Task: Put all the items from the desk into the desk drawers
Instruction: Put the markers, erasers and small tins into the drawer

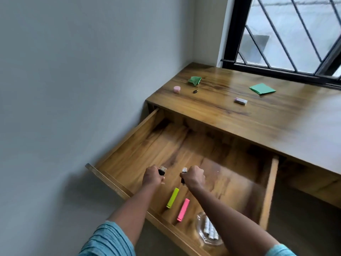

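Observation:
The wooden drawer [127,145] stands pulled out under the desk's left end. My left hand [152,176] grips a small black item with a silver tip [162,170] above the drawer floor. My right hand [193,177] grips a similar black and silver item [184,172]. In the drawer lie a yellow highlighter [172,198], a pink highlighter [183,209] and a clear glass dish [207,229] holding rolled papers. On the desk top [276,126] lie a pink round jar [177,89], a crumpled green paper [194,80], a small black clip [195,91], a flat green paper [262,88] and a wrapped eraser [240,101].
A grey wall runs along the left side of the drawer. A window with black bars [287,34] sits behind the desk. To the right of the drawer, a dark gap opens under the desk.

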Motion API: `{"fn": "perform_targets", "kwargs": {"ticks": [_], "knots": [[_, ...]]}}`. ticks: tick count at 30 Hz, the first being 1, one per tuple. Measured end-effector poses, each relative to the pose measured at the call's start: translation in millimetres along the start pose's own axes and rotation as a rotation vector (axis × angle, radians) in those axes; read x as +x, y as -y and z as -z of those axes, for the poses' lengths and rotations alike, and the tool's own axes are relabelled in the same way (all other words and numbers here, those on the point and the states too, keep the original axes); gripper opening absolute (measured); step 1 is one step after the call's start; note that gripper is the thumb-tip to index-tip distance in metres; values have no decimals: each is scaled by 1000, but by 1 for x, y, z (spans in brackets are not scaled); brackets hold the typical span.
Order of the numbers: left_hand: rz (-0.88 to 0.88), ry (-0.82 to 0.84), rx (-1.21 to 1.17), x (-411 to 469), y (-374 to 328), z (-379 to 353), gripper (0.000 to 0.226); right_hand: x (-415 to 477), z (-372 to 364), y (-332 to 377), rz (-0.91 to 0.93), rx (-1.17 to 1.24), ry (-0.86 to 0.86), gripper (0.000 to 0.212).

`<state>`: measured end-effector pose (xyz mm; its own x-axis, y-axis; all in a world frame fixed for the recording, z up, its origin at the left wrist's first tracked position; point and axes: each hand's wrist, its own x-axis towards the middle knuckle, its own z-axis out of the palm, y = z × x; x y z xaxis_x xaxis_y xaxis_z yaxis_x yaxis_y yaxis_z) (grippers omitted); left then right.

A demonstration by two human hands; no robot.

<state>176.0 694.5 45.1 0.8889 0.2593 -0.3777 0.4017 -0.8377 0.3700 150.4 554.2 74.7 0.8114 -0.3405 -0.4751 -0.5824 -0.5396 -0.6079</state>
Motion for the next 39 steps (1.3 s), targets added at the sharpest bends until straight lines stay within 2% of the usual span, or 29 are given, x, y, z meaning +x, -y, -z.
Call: {"fn": "perform_targets", "kwargs": {"ticks": [9, 16, 21, 28, 32, 35, 39], "knots": [[-73, 156, 142, 46, 48, 7, 43, -3, -100, 33, -60, 36, 33, 13], [-93, 186, 152, 60, 52, 9, 47, -5, -130, 42, -133, -30, 9, 29], [-93, 212, 152, 61, 56, 8, 48, -7, -149, 38, -133, -49, -3, 24], [-99, 173, 167, 55, 63, 12, 42, -15, -131, 36, -106, -63, -20, 21], [-98, 141, 189, 49, 61, 19, 42, -18, -107, 24, -40, 41, -74, 5], [-172, 68, 214, 37, 37, 22, 34, -18, -81, 18, -35, 79, -173, 8], [-367, 30, 190, 5, -24, 12, 31, -16, -35, 3, -11, 65, -316, 14]]}}
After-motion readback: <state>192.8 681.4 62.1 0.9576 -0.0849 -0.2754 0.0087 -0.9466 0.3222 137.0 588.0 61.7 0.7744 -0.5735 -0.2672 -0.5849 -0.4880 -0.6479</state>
